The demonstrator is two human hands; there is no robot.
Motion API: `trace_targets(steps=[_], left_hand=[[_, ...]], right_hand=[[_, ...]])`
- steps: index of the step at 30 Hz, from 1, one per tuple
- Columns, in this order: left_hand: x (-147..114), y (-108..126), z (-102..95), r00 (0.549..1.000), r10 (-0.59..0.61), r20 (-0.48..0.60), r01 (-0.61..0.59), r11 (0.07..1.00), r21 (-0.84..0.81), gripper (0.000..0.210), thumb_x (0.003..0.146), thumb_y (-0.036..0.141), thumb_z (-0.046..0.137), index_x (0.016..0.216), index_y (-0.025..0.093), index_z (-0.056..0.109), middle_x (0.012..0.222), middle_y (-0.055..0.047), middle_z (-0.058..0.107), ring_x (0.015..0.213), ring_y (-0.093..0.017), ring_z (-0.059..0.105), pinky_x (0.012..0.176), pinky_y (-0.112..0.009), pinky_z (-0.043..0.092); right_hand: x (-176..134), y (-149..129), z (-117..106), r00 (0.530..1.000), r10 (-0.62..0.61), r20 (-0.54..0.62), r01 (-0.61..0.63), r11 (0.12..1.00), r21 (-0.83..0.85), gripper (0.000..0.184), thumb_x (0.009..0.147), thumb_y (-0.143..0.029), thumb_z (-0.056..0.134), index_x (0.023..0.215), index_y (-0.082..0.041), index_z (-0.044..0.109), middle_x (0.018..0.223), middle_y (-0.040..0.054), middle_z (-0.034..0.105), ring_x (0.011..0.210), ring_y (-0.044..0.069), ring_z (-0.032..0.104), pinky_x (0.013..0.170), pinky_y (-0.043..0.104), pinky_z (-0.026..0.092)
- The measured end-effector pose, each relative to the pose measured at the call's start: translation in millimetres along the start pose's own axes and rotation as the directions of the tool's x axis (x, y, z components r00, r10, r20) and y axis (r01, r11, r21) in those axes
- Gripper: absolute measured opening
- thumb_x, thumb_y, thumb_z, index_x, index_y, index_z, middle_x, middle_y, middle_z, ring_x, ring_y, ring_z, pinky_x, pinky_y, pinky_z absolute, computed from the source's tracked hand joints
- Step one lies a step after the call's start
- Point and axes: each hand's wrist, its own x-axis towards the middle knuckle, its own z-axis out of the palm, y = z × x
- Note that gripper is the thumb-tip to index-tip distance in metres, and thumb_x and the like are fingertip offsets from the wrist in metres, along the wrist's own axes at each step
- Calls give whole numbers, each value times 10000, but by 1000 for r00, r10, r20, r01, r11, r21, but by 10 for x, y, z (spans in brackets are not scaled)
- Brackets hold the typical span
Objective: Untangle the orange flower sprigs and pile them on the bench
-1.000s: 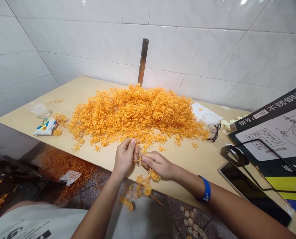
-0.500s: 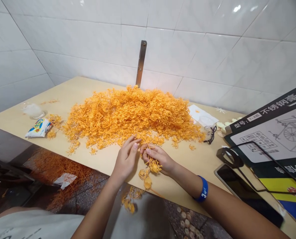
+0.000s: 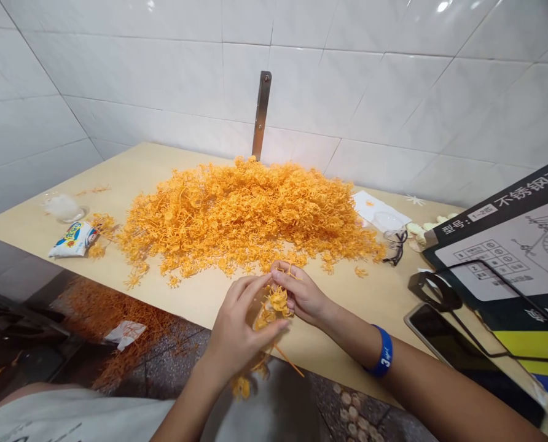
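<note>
My right hand [image 3: 304, 293], with a blue wristband [image 3: 383, 351], pinches an orange plastic flower piece [image 3: 277, 299] with thin spiky arms, at the table's front edge. My left hand [image 3: 241, 322] is beside it, thumb and fingers spread around the near side of the piece, its fingertips close to the right hand's. More orange pieces dangle below, partly hidden behind the left hand, with a thin orange stem [image 3: 290, 361] sticking out. Just beyond both hands, a big heap of similar orange plastic pieces [image 3: 246, 215] covers the middle of the table.
On the table's left lie a snack packet [image 3: 74, 239] and a clear plastic cup [image 3: 64, 207]. To the right are a phone [image 3: 467, 362], black glasses [image 3: 396, 247], a black cable and a printed box [image 3: 508, 258]. Orange scraps [image 3: 131, 350] litter the floor.
My left hand has moved right and nearer, its thumb now spread away from its fingers around the orange pieces. My right hand keeps its pinch and has shifted slightly right.
</note>
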Motion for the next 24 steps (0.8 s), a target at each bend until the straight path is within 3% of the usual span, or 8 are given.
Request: trace_targets(steps=[7,11,16,20,24], left_hand=[[82,-39,52,993,-26,117,6,985,170,961,679,550,735,1484,361,246,1532,-83,304,1389,-297,304,1120,-500,308],[128,-49,29,993,44,112,-62,985,160,695,825,448,636,1450,355,346,1498,-61,396,1370,-255,359,1125,-463,318],[189,-115,-7,997,47,54,-51,996,74,442,913,318,531,1355,302,515,1395,-57,539,1291,-214,484,1104,-416,368],[264,-142,-16,999,-53,-2,52,996,-70,345,917,308,515,1238,262,633,1294,-58,626,1295,-229,491,1129,-451,331],[302,-126,-29,975,-221,32,220,929,-298,325,911,351,508,1152,233,692,1192,-69,686,1257,-258,530,1102,-463,355]], right_hand=[[14,16,16,1000,17,7,-17,1000,15,387,728,-472,732,800,-166,507,575,-75,531,295,23,425,289,132,349],[28,45,1,1000,-11,13,10,997,80,377,718,-437,751,876,-173,531,645,-65,555,350,26,471,330,137,395],[39,81,-34,995,-18,95,9,996,92,378,776,-445,703,984,-202,501,547,-82,526,349,61,456,331,163,385],[30,119,-35,983,-83,162,91,995,-43,393,834,-529,606,990,-181,509,604,-33,575,432,82,511,410,191,415],[-4,144,11,962,-192,192,242,928,-284,406,887,-570,490,878,-166,538,657,-5,559,497,85,506,477,219,419]])
